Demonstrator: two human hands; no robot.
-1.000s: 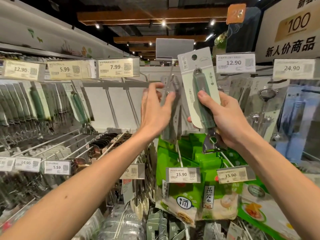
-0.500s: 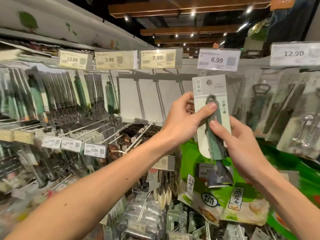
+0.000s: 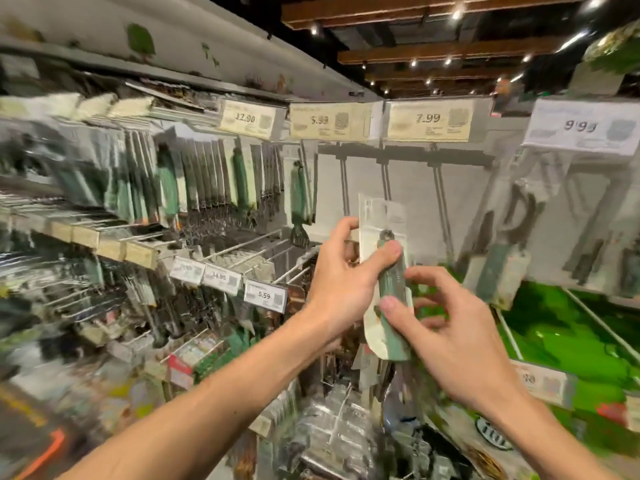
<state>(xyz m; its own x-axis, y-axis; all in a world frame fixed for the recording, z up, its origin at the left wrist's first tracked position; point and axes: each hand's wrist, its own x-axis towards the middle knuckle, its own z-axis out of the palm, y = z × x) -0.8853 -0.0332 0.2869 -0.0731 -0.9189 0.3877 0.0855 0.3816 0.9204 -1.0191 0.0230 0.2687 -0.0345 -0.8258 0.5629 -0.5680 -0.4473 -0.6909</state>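
A white-backed shop display wall [image 3: 408, 202] is filling the view, and long bare metal pegs [image 3: 385, 181] are jutting from it just above the hands. To the left, rows of carded green-handled utensils [image 3: 207, 188] are hanging packed together, smeared by blur, while bright green packets [image 3: 561, 327] are lying low on the right. A cream price label reading 7.99 [image 3: 428, 120] is sitting above the bare pegs. In front of that gap, near mid-view, the person is holding up a pale card-backed kitchen tool with a grey-green handle [image 3: 393, 289], upright and slightly tilted. The left hand [image 3: 343, 275] is pinching the card's upper half, its thumb [image 3: 391, 252] pressing on the front by the handle's top and its fingers wrapping behind the left edge. The right hand [image 3: 457, 337] is gripping the lower half, its thumb [image 3: 389, 303] lying across the handle and its fingers curling behind. The hands are sitting close together, both clamped on the one pack. The pack is probably going onto a peg, and the danger is lying in the aim. Any hanging hole is lost in the blur, so the card could miss the peg tip and bend or tear at its top. It could also slip from the thumbs onto the stock below, or end up under the wrong price.
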